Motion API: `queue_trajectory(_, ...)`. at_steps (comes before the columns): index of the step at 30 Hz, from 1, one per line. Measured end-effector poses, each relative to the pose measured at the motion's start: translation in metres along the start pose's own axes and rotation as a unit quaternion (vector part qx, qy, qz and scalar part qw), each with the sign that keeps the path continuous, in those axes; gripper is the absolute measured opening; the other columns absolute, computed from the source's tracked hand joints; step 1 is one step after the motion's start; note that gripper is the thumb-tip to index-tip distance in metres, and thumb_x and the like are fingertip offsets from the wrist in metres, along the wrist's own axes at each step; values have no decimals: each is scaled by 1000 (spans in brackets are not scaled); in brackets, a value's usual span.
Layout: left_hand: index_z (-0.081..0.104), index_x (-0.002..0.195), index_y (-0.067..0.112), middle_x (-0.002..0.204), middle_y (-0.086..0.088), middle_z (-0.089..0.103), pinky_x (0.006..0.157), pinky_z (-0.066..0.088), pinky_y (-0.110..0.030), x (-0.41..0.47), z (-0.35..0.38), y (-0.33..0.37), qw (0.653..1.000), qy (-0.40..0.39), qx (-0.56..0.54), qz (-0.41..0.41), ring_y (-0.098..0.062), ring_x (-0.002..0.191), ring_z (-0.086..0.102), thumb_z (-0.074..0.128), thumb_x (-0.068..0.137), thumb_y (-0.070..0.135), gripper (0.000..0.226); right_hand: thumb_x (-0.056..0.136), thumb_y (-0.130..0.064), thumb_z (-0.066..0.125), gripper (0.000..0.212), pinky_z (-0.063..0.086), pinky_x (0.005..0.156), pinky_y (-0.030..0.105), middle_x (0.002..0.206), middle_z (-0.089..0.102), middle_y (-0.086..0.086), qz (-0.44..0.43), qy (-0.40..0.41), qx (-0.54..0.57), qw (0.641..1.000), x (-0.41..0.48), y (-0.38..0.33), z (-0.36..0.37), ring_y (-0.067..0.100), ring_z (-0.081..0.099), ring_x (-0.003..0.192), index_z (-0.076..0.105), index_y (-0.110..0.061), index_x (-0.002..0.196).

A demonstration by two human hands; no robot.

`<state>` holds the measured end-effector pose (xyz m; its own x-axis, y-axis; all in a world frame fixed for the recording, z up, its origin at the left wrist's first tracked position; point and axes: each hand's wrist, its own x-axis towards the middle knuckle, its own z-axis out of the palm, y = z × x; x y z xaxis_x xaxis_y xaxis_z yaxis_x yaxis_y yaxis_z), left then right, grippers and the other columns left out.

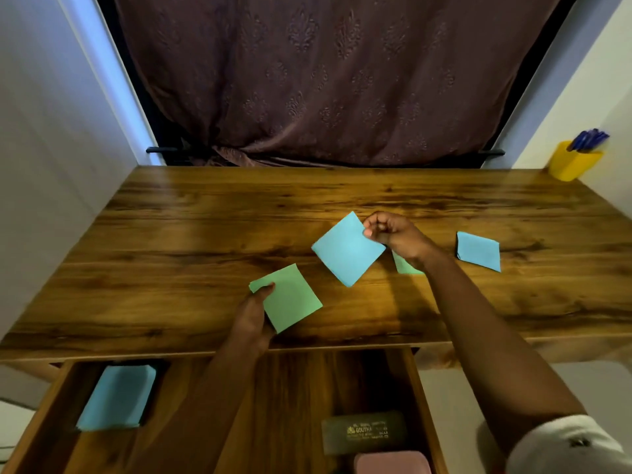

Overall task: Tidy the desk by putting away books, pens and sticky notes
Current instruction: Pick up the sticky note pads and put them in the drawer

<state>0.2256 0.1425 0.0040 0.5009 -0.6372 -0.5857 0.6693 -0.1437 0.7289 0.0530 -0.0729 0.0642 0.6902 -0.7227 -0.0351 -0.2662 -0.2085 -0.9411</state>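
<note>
Two paper squares: right hand [393,234] pinches blue note [347,249], left hand [253,319] green note [290,301].

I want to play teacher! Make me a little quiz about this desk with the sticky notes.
1. True or false: the right hand pinches a blue sticky note.
2. What does the left hand hold? A) a pen B) a green sticky note C) a book
3. Fill in: the blue pens stand in a ____ cup.
Key: 1 true; 2 B; 3 yellow.
</note>
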Motion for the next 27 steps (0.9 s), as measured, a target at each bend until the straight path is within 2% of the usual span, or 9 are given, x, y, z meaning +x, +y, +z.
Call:
queue_trajectory(4, 57, 126, 9, 111, -14, 66, 75, 50, -37, -2, 14, 0, 997, -76, -11, -30, -29, 91, 63, 52, 90, 44, 50, 85, -2, 63, 15, 42, 66, 14, 70, 63, -13, -7, -154, -78, 985, -6, -37, 11, -5, 55, 69, 64, -16, 90)
queue_trajectory(8, 61, 119, 13, 116, -14, 66, 75, 54, -37, -12, 28, 1, 984, -172, 17, -42, -28, 97, 63, 49, 88, 49, 48, 86, -9, 64, 14, 39, 64, 9, 84, 62, -11, -57, -200, -233, 950, -9, -39, 56, -8, 55, 74, 67, -9, 99)
queue_trajectory(10, 58, 119, 12, 120, -16, 63, 68, 55, -37, -13, 30, -2, 987, -157, 43, -8, -29, 96, 63, 60, 85, 32, 40, 87, -15, 64, 18, 41, 70, 14, 99, 63, -4, -85, -162, -257, 949, -13, -29, 71, 3, 56, 88, 66, -12, 104)
queue_trajectory(12, 56, 119, 10, 121, -19, 61, 67, 52, -37, -11, 29, -2, 992, -107, 64, 18, -29, 94, 61, 62, 87, 18, 34, 85, -19, 66, 23, 41, 74, 13, 108, 60, -1, -107, -54, -236, 964, -17, -22, 73, 8, 55, 96, 65, -15, 108)
queue_trajectory(15, 53, 119, 12, 116, -14, 60, 66, 49, -36, -9, 24, -2, 995, -64, 64, 37, -27, 93, 57, 59, 90, 16, 30, 85, -24, 67, 34, 43, 79, 15, 107, 61, -4, -1, 98, -88, 991, -34, -5, 68, 12, 58, 107, 59, -16, 117)
queue_trajectory(18, 51, 120, 13, 116, -13, 59, 73, 50, -42, -6, 26, -2, 995, -45, 66, 58, -29, 97, 58, 59, 91, 21, 31, 85, -35, 66, 52, 47, 95, 33, 127, 55, -6, 120, 9, -32, 992, -53, 16, 81, 14, 53, 117, 50, -19, 132)
queue_trajectory(20, 51, 117, 15, 117, -14, 58, 82, 49, -45, -6, 33, -4, 991, -5, 110, 77, -30, 99, 56, 58, 91, 28, 30, 90, -33, 59, 43, 51, 94, 39, 130, 58, 1, 112, 8, -42, 993, -60, 20, 94, 17, 56, 115, 53, -18, 130)
queue_trajectory(23, 48, 126, 16, 108, -6, 56, 66, 46, -29, -10, 40, -7, 976, 38, 155, 146, -16, 84, 55, 52, 94, 33, 37, 95, -28, 50, 33, 51, 81, 28, 123, 63, 4, 61, 60, -123, 989, -66, 15, 104, 17, 59, 109, 58, -16, 124)
queue_trajectory(27, 42, 127, 13, 95, 5, 57, 50, 47, -12, -19, 38, -16, 958, 13, 160, 236, -4, 76, 58, 47, 97, 25, 33, 92, -26, 57, 27, 44, 69, 18, 112, 68, 1, 35, 97, -144, 984, -74, 20, 107, 13, 61, 100, 65, -14, 115)
